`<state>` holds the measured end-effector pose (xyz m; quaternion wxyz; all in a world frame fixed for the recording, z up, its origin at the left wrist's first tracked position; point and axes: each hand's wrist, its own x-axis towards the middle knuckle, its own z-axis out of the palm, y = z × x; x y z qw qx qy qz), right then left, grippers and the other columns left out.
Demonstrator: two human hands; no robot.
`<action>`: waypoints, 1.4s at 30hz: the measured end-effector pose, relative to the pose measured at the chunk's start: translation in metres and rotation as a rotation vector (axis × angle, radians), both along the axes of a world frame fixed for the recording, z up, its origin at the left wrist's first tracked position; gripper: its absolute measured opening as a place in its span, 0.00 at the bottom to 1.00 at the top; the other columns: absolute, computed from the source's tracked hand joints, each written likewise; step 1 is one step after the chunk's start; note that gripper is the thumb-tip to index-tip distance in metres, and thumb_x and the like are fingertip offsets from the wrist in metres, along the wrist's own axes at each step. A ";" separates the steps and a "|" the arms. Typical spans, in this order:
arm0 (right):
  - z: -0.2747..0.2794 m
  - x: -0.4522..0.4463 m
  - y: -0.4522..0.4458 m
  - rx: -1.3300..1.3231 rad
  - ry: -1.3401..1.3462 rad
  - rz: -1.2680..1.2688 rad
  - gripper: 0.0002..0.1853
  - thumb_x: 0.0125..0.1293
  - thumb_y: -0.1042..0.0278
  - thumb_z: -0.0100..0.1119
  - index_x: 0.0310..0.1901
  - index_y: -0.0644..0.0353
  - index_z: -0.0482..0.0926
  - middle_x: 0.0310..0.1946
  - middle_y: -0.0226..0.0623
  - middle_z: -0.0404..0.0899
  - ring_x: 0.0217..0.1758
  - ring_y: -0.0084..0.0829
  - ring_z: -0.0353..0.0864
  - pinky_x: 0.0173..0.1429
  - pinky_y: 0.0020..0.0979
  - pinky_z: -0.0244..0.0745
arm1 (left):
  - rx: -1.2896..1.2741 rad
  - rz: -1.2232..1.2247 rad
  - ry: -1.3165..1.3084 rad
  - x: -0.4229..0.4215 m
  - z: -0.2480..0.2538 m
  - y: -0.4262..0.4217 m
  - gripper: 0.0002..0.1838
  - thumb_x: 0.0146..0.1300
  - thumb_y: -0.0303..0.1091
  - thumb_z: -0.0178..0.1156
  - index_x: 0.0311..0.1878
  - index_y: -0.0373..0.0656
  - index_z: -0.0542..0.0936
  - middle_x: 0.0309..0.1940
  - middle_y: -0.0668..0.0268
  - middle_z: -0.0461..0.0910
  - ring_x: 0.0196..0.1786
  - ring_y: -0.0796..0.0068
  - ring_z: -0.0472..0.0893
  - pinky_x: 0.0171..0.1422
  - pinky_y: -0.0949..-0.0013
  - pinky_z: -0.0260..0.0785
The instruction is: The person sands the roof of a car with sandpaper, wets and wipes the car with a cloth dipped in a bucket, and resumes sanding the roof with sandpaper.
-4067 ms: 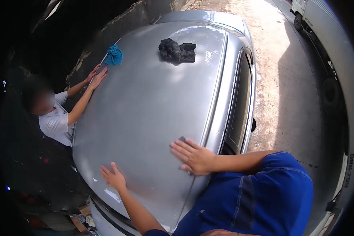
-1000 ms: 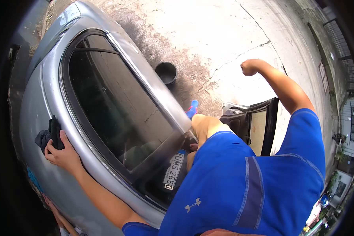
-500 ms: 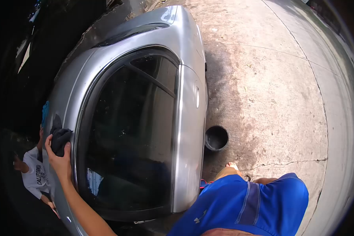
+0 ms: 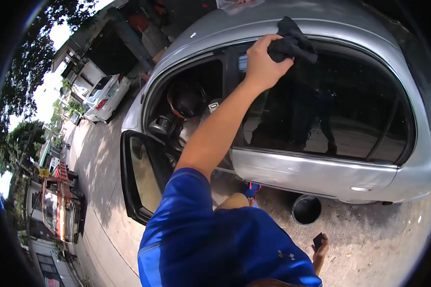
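Blue shirt nearest the lens. Left hand reached up and away: grip clamped on a black cloth, thumb on the near side, fingers curled over the other. Cloth sat at the top edge of the rear side window, lapping the frame and roof edge; long axis slanted, one pointed corner toward the roof, the other end down over the glass. Looked soft, matte, bunched in loose folds.

Right hand hung low, grip closed on a dark block, small, flat-faced, roughly rectangular, slightly tilted. Black bucket on the ground near it, beside the silver car.

Half a second earlier the cloth lay on the roof rail beside the glass; right hand and open front door had since come into view.

Farther: white car, red truck.
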<state>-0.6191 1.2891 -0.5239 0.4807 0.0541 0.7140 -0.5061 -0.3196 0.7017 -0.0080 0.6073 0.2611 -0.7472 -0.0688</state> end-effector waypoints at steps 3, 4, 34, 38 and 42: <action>0.061 0.014 -0.107 -0.308 0.021 0.271 0.26 0.66 0.56 0.53 0.65 0.50 0.80 0.59 0.32 0.82 0.62 0.35 0.82 0.60 0.42 0.79 | 0.252 -0.108 -0.003 0.041 -0.046 0.070 0.26 0.55 0.32 0.82 0.56 0.39 0.84 0.45 0.57 0.91 0.51 0.67 0.91 0.60 0.65 0.79; 0.082 0.026 -0.144 -0.430 -0.003 0.346 0.23 0.67 0.57 0.54 0.61 0.52 0.81 0.56 0.32 0.82 0.61 0.33 0.82 0.58 0.40 0.81 | 0.336 -0.154 -0.009 0.052 -0.061 0.086 0.27 0.56 0.32 0.82 0.57 0.39 0.83 0.45 0.57 0.91 0.51 0.66 0.91 0.61 0.64 0.79; 0.307 0.274 -0.477 -0.942 0.557 0.762 0.31 0.70 0.59 0.77 0.67 0.71 0.76 0.58 0.39 0.82 0.60 0.29 0.78 0.70 0.31 0.67 | 0.674 -0.710 -1.246 0.128 -0.065 -0.106 0.37 0.68 0.67 0.67 0.67 0.46 0.85 0.61 0.59 0.86 0.59 0.57 0.86 0.59 0.57 0.82; 0.298 0.285 -0.487 -1.020 0.467 0.774 0.21 0.70 0.71 0.71 0.62 0.69 0.80 0.53 0.36 0.85 0.56 0.26 0.80 0.68 0.29 0.69 | 0.827 -0.646 -1.563 0.126 -0.010 -0.097 0.35 0.69 0.62 0.70 0.73 0.54 0.81 0.67 0.64 0.82 0.69 0.59 0.80 0.66 0.54 0.78; 0.302 0.253 -0.501 -1.019 0.540 0.777 0.20 0.66 0.79 0.63 0.61 0.68 0.79 0.49 0.34 0.84 0.53 0.24 0.81 0.62 0.28 0.73 | 0.648 -0.500 -1.563 0.181 0.038 -0.054 0.25 0.67 0.40 0.70 0.68 0.50 0.82 0.65 0.58 0.83 0.70 0.52 0.80 0.71 0.52 0.72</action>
